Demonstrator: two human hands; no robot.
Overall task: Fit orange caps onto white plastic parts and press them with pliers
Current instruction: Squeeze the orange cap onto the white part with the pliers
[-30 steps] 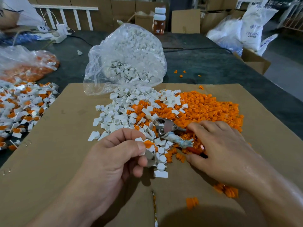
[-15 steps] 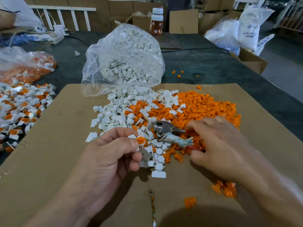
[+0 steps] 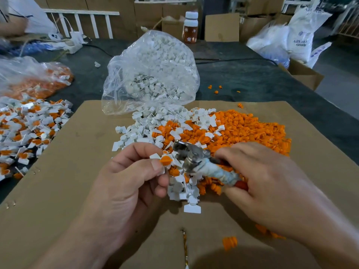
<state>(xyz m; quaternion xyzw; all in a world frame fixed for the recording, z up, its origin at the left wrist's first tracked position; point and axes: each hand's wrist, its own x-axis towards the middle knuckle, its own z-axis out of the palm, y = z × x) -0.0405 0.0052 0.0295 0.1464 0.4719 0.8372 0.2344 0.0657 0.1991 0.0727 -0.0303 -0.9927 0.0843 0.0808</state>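
My left hand [image 3: 124, 183] pinches a white plastic part with an orange cap [image 3: 165, 160] seated in it, between thumb and forefinger. My right hand [image 3: 266, 183] grips the taped handles of the pliers [image 3: 196, 158]. Their metal jaws are lifted off the pile and point left, a short way right of the capped part and apart from it. Beneath both hands lie a heap of loose white parts [image 3: 147, 129] and a heap of orange caps [image 3: 248, 131] on a cardboard sheet [image 3: 64, 171].
A clear bag of white parts [image 3: 153, 72] stands behind the heaps. At the left lie a pile of capped parts [image 3: 29, 129] and a bag of orange caps [image 3: 37, 78]. A bottle [image 3: 190, 27], boxes and sacks stand at the back. A few caps [image 3: 230, 242] lie near me.
My right hand has closed round the pliers and lifted them off the pile toward the left. My left hand has raised the capped part a little, closer to the jaws.
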